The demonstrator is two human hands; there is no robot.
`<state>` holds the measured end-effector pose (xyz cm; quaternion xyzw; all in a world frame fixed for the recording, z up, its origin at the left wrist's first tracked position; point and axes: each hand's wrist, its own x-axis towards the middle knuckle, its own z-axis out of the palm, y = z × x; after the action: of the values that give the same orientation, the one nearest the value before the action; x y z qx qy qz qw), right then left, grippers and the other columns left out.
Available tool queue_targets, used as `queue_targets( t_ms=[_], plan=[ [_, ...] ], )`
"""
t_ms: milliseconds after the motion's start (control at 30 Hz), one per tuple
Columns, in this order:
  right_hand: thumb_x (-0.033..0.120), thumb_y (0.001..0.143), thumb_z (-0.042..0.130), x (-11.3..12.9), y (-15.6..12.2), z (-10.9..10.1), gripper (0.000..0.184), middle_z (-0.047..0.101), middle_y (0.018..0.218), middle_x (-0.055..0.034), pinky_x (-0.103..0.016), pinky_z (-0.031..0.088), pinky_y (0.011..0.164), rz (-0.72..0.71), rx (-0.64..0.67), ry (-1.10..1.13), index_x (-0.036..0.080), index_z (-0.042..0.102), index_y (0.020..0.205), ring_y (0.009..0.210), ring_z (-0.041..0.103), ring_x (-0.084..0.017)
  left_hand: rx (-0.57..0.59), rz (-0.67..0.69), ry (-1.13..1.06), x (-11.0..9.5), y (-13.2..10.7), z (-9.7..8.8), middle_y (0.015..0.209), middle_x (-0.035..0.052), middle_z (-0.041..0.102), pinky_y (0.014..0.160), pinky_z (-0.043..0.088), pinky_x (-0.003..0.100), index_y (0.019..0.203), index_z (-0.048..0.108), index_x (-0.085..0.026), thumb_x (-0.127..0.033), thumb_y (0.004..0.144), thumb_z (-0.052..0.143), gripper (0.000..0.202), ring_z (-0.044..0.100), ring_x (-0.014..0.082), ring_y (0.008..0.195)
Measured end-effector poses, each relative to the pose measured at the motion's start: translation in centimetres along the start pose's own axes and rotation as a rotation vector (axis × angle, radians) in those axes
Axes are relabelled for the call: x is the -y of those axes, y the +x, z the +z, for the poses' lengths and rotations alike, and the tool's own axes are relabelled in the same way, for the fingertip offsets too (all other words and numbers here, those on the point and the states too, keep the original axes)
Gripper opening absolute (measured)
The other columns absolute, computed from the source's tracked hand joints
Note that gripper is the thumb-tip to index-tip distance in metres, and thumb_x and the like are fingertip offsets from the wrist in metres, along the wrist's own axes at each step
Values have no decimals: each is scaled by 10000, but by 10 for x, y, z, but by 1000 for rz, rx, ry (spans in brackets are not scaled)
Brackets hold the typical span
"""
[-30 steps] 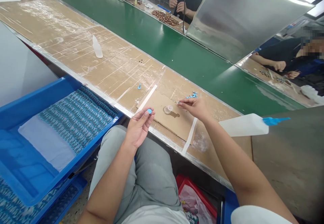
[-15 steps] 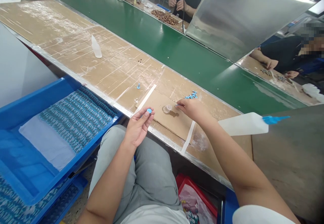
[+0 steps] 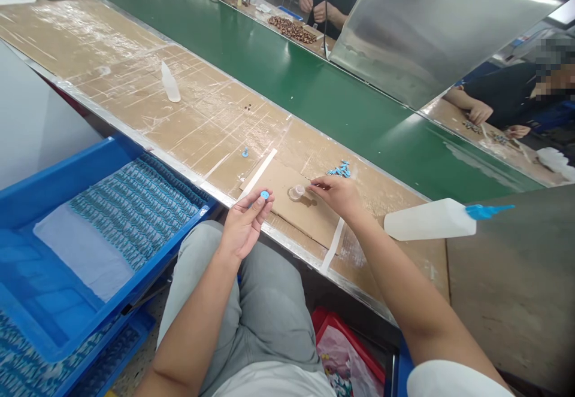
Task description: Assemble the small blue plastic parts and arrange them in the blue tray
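My left hand [image 3: 248, 220] pinches a small round blue disc [image 3: 265, 195] at the table's near edge, its flat face turned up. Over the cardboard sheet [image 3: 287, 205], my right hand [image 3: 335, 192] is closed at the fingertips; whatever they pinch is too small to make out. Those fingertips are just right of a small clear cup [image 3: 296, 191] standing on the cardboard. Behind the right hand lies a little pile of small blue pieces [image 3: 340, 169]. One blue piece with an upright stem [image 3: 245, 152] stands on the table to the left.
A white bottle with a blue nozzle [image 3: 431, 220] lies beyond my right forearm. A pointed translucent bottle [image 3: 170, 82] stands at the left. Blue trays [image 3: 45, 289] of small parts sit lower left. The green belt [image 3: 265, 67] runs behind; two people work across it.
My right hand has moved slightly left, away from the blue pile and closer to the clear cup. The left hand stays in place with the blue disc.
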<state>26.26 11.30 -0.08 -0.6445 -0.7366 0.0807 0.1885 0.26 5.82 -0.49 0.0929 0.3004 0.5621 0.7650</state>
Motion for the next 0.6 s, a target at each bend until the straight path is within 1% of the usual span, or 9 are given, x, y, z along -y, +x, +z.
queue_targets(
  t_ms=[67,133,267,367,467,533,600],
  plan=[
    [401,820,631,1,-1,2,182,749,928,-20,-321,535,765,-9,-12,66,268,745,868,802,688,-192,-6,-7,-5,0,1,0,1046,86,730,903,535,192,978,719,-119,-89,731,732,248,702,113,905],
    [396,831,610,1,-2,4,199,747,975,-17,-327,540,793,-13,-25,109,271,749,901,846,691,-195,-4,-8,-9,0,1,0,1035,80,730,904,536,197,973,715,-124,-88,730,732,247,702,113,904],
    [397,840,592,-2,-6,9,253,749,957,-29,-320,553,752,-3,-64,153,247,742,979,763,690,-175,13,0,-13,0,1,-1,991,67,733,857,546,174,959,709,-131,-89,731,732,234,702,106,889],
    [412,806,637,-2,-9,14,257,752,886,-41,-321,564,709,64,-152,239,216,742,934,713,689,-176,24,-1,-17,-1,1,-1,977,61,735,821,550,147,946,711,-128,-81,737,723,214,702,100,879],
    [442,757,694,4,-13,16,327,748,850,-54,-331,580,695,157,-252,424,185,722,958,732,703,-193,21,-10,-23,-1,0,0,975,58,738,813,551,137,940,718,-121,-76,744,715,201,703,99,875],
    [454,748,706,11,-16,14,351,745,847,-61,-334,585,675,161,-304,496,180,716,968,716,701,-193,14,-15,-25,0,0,1,982,61,739,827,550,145,943,720,-120,-76,741,719,208,704,104,884],
    [452,756,705,20,-20,12,308,745,845,-59,-335,583,659,125,-342,466,195,728,924,689,691,-186,1,-21,-26,0,0,1,992,67,739,859,547,167,945,721,-121,-76,731,728,219,705,110,891]
  ],
)
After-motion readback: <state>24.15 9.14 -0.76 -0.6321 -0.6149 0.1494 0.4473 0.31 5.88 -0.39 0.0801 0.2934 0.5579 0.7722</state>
